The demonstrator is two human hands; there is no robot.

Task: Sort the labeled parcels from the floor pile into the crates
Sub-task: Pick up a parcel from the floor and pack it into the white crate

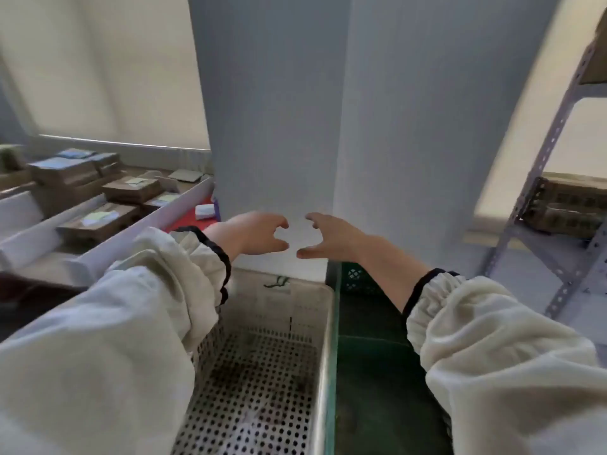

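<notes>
My left hand [259, 233] and my right hand [331, 236] reach forward side by side, thumbs and curved fingers facing each other, with nothing between them. They hover over the far end of a white perforated crate [326, 339]; nothing shows on the visible part of its floor. A dark green crate [356, 279] stands directly to its right. Brown cardboard parcels with pale labels [98, 221] lie in a pile to the left, behind white dividers. A small white parcel [205, 211] rests on a red surface [187, 223] near my left wrist.
A wide white pillar [279, 126] rises straight ahead, just behind both crates. A grey slotted-metal shelf rack [542, 192] holding brown boxes stands at the right. White divider boards [147, 224] slant across the left between me and the parcel pile.
</notes>
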